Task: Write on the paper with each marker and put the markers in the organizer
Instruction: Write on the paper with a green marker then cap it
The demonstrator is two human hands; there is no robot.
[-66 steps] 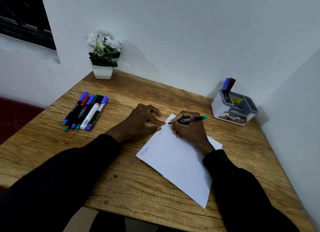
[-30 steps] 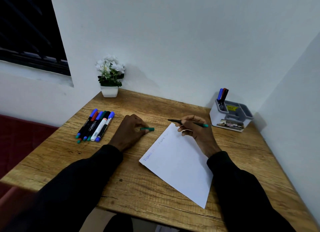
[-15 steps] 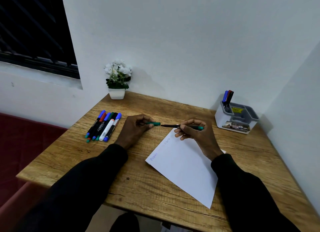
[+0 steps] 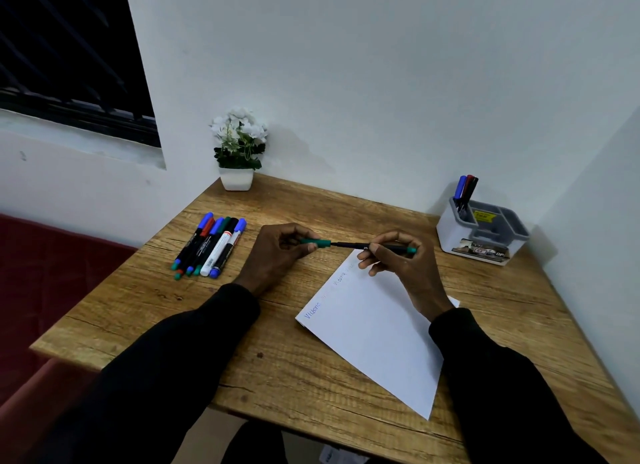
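cap (image 4: pixel 316 243) now meets marker (image 4: pixel 372 246) tip | left hand (image 4: pixel 277 255) pinches cap | right hand (image 4: pixel 398 259) grips marker | paper (image 4: pixel 374 332) below

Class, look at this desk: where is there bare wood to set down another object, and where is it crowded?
Free: the strip between the flower pot and the organizer along the wall, and the near-left corner below the row of markers. Crowded: the middle, with both hands capping the green marker above the paper.
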